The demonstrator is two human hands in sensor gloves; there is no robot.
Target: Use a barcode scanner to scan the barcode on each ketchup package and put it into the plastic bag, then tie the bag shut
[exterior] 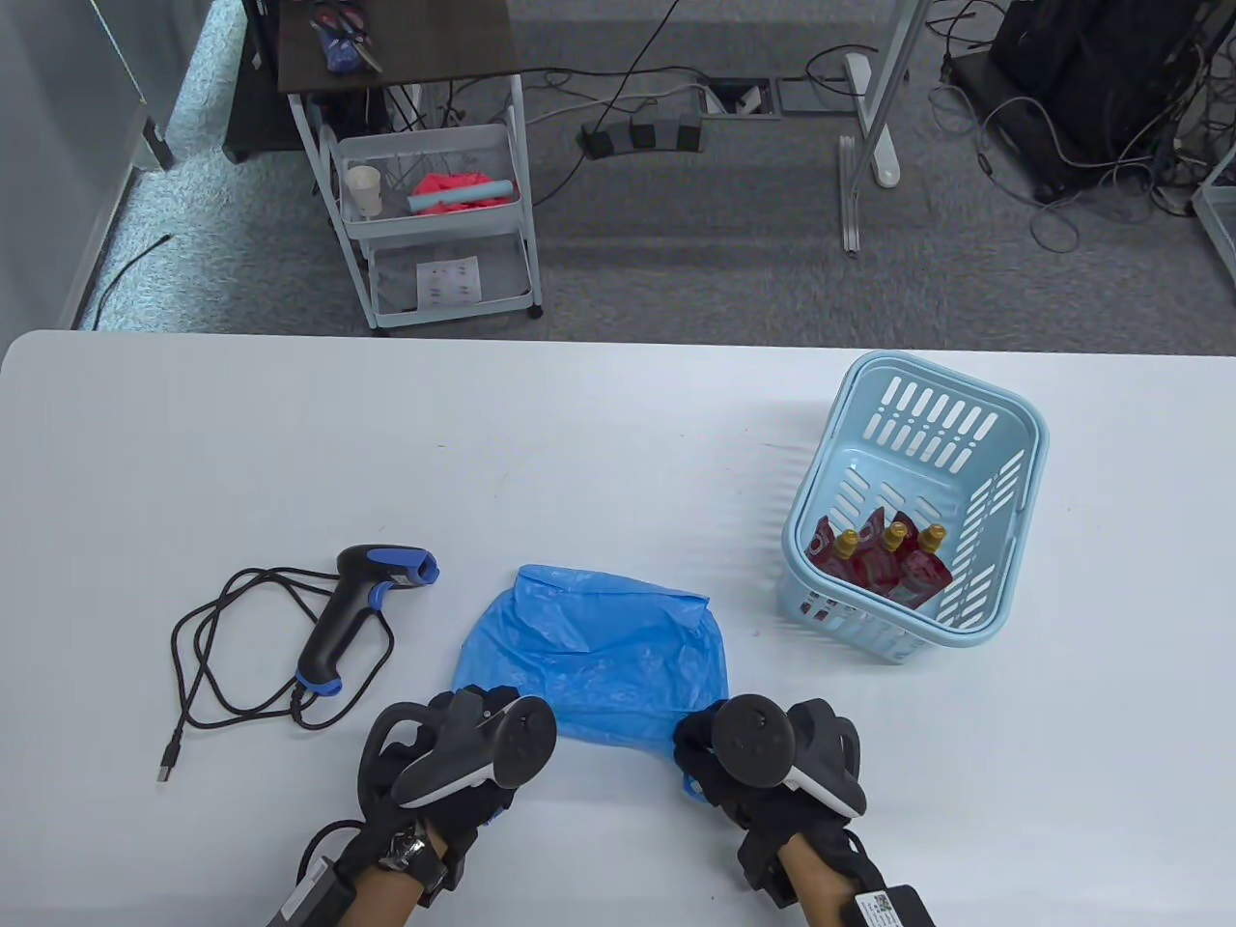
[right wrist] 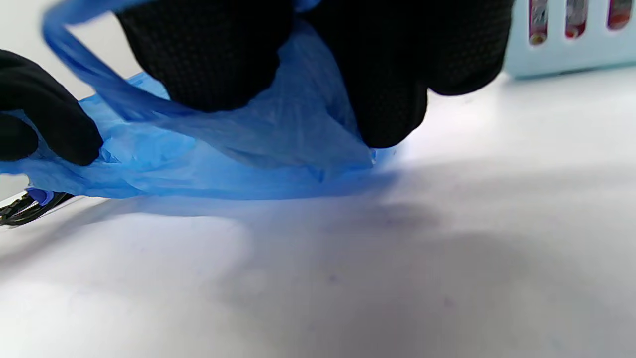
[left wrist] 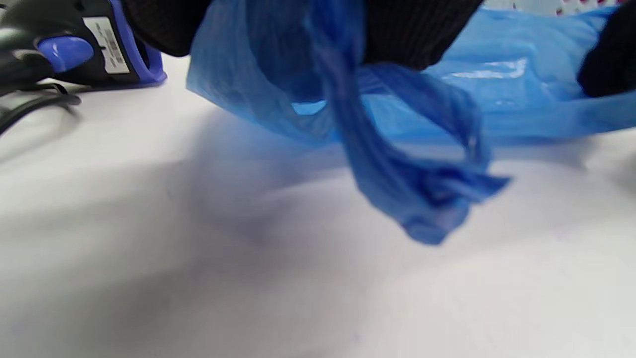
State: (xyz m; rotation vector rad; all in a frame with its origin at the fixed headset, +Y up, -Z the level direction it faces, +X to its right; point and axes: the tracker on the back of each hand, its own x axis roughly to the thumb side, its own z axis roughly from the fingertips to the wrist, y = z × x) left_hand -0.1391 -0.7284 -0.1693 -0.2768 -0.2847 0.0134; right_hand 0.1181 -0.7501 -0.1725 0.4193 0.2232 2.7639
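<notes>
Table view, going left to right: the barcode scanner (exterior: 362, 608) lies on the table with its cord coiled beside it, then my left hand (exterior: 454, 748) and right hand (exterior: 763, 758) each pinch a near corner of the flat blue plastic bag (exterior: 594, 657). Over on the right, three ketchup packages (exterior: 884, 565) stand in the light blue basket (exterior: 1004, 454).

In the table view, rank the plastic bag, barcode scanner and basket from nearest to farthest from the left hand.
1. Plastic bag: gripped by the left hand at its near edge, just to the hand's right.
2. Barcode scanner: up and to the left of the hand.
3. Basket: far right, ketchup packages inside.
</notes>
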